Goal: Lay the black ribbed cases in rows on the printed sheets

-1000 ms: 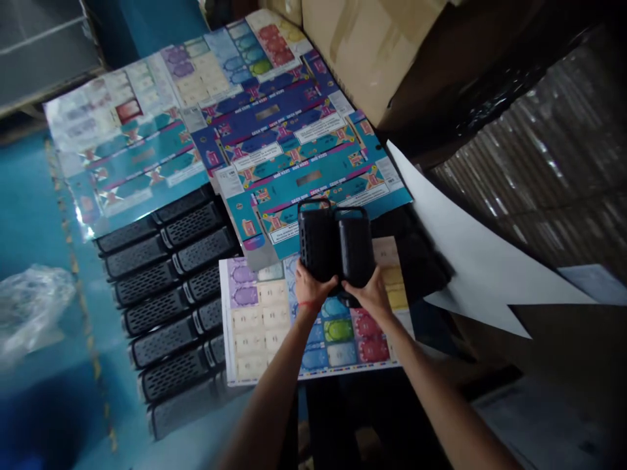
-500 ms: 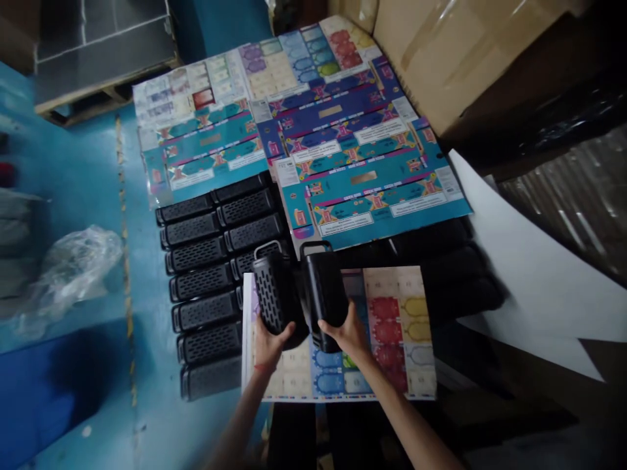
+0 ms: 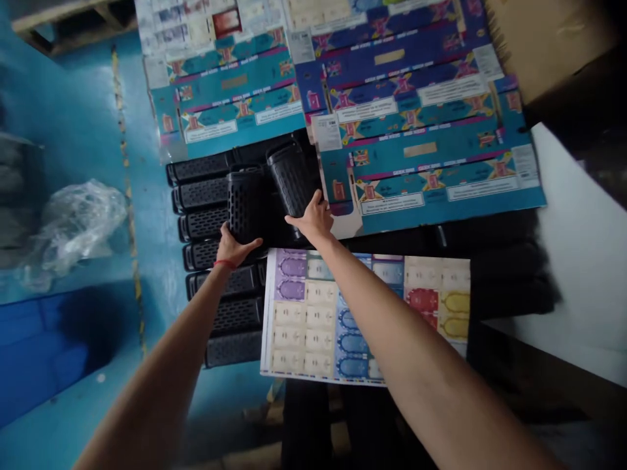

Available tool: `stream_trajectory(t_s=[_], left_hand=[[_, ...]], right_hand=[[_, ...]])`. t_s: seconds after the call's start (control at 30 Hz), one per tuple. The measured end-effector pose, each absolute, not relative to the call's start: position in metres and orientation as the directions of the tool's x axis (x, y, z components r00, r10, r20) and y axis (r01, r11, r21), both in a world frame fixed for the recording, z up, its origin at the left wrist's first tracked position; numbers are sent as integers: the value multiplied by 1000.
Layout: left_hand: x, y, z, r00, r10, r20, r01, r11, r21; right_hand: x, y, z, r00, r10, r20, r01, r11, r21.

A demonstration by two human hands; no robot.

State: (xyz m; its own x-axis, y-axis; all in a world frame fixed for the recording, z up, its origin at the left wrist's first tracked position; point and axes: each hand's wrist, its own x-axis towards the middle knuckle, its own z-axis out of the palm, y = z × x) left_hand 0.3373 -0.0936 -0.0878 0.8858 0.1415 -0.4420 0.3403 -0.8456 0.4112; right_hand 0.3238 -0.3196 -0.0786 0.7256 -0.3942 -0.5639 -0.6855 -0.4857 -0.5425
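While both lie over the rows of black casings (image 3: 206, 196), two black perforated plastic shells are gripped at their near ends: left shell (image 3: 245, 202) by left hand (image 3: 234, 247), right shell (image 3: 290, 176) by right hand (image 3: 313, 219), fingers clamped, long axes pointing away, beside glossy printed carton sheets (image 3: 421, 137).

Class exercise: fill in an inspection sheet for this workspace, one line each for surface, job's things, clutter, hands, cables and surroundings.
Surface: blue floor, worn yellow line.
Job's things: two black perforated casings, left casing and right casing, held above a row of black casings.
Clutter: printed teal carton sheets, pastel label sheet, crumpled plastic bag, white sheet.
Hands: left hand grips left casing; right hand grips right casing.
Cables: nothing seen.
Surroundings: cardboard box, wooden pallet.
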Motion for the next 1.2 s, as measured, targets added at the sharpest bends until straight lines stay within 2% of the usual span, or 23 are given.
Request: stream_trajectory(t_s=[0.13,0.23,0.3,0.37,0.5,0.63,0.8,0.93,1.07,1.13,1.2], left_hand=[[313,-86,-86,899,92,-428,308,-828,469],[272,-73,-86,897,198,-395,379,-803,460],[235,-64,-88,875,328,-357,462,-786,411],[193,-57,-93,825,409,-389,544,-762,351],[123,-53,-102,730,366,-578,604,-741,294],[86,-67,-106,664,279,-694,631,-707,319],[40,-117,-83,639,19,-769,620,-604,500],[13,-157,-44,726,64,-685,586,-578,568],[39,-193,-17,813,87,-576,511,-581,634],[71,-217,-17,836,32,-548,460,-587,667],[110,-246,-28,859,-8,-511,407,-595,693]], right_hand=[[296,-314,-92,791,-365,-490,-610,-533,-587],[233,-325,-103,792,-433,-431,-611,-538,-581],[169,-343,-110,707,-560,-432,-703,-494,-511],[95,-367,-113,571,-695,-437,-814,-409,-413],[-42,-409,-109,222,-884,-410,-969,-155,-191],[-116,-416,-104,138,-886,-442,-986,-81,-146],[-138,-391,-102,67,-878,-473,-985,17,-171],[-140,-378,-96,-79,-888,-453,-969,174,-173],[-130,-388,-96,-184,-871,-455,-931,303,-203],[-115,-402,-101,-167,-868,-468,-918,310,-247],[-93,-423,-110,-67,-883,-464,-918,237,-319]])
